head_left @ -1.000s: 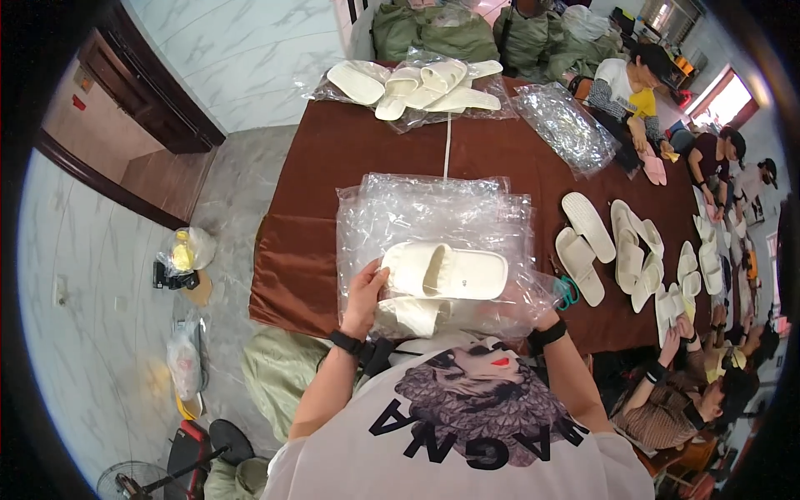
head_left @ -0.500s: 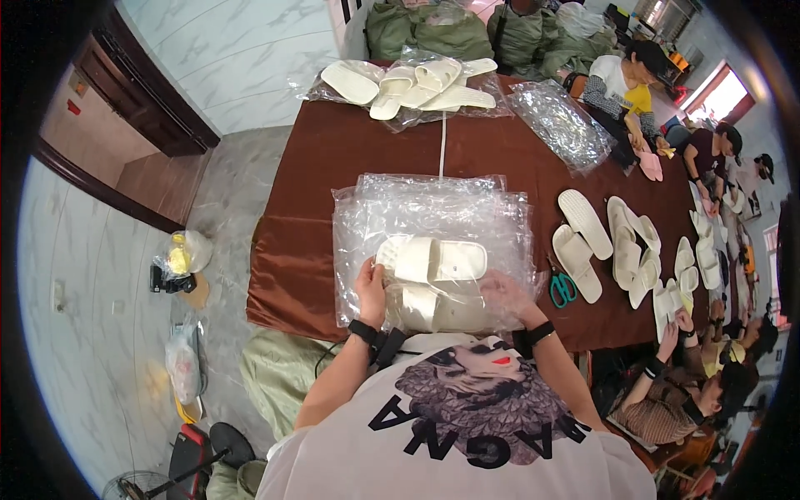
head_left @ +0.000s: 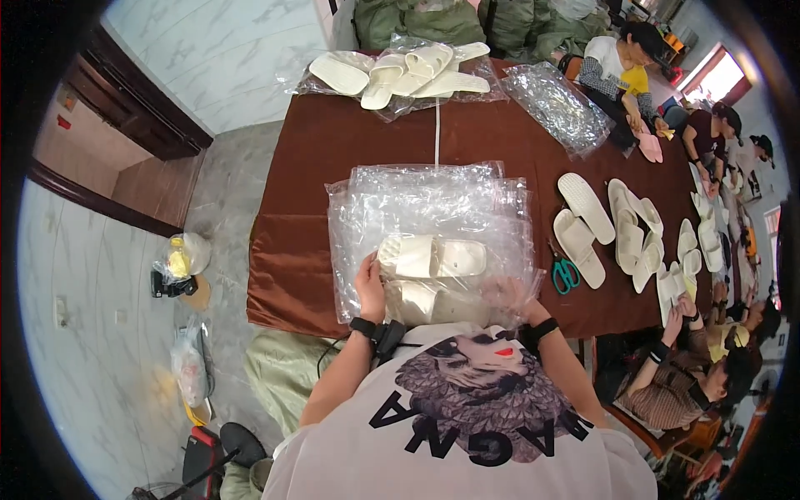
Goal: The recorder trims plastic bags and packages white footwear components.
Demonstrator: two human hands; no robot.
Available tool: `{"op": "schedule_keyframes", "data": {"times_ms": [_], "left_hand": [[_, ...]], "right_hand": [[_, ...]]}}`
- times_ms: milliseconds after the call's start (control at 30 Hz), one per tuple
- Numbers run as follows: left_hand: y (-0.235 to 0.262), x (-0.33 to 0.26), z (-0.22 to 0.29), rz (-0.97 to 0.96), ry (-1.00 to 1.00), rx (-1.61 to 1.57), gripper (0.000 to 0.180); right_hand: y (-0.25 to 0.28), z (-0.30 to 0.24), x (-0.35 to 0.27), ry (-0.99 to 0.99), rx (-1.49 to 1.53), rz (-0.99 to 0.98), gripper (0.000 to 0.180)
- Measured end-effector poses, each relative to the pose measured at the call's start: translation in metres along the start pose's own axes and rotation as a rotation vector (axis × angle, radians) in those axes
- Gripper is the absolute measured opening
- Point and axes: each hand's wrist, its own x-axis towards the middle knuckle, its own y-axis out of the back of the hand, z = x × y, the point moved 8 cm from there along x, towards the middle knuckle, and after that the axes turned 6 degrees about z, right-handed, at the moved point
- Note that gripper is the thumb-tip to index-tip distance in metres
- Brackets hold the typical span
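Two cream slippers lie one behind the other in front of me. The farther slipper (head_left: pixel 461 258) and the nearer slipper (head_left: pixel 417 302) are partly covered by clear film. Under them is a stack of clear plastic bags (head_left: pixel 425 196). My left hand (head_left: pixel 369 287) is closed at the left end of the slippers, its fingers pinching the bag's edge beside the farther slipper. My right hand (head_left: pixel 510 296) is at the right end of the slippers. Glossy film lies over its fingers and blurs them, so their grip is unclear.
Green-handled scissors (head_left: pixel 565 276) lie right of the bags on the brown cloth (head_left: pixel 358 133). Beyond them are several loose cream slippers (head_left: pixel 585 208). Bagged slippers (head_left: pixel 387 79) and more clear bags (head_left: pixel 560 108) lie at the far side. Co-workers sit along the right.
My right hand has shifted slightly rightward and sits deeper under the film. The left hand stays at the slippers' left end. The whole view has tilted slightly.
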Motion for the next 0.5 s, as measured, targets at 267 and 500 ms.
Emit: {"op": "schedule_keyframes", "data": {"times_ms": [267,500], "left_hand": [[0.016,-0.001,0.015,0.112,0.079,-0.139,0.029],[0.016,-0.007,0.032,0.188,0.02,-0.128,0.028]], "right_hand": [[0.055,-0.045,-0.009,-0.377,0.666,0.173,0.027],[0.063,-0.046,-0.023,-0.377,0.79,0.193,0.026]]}}
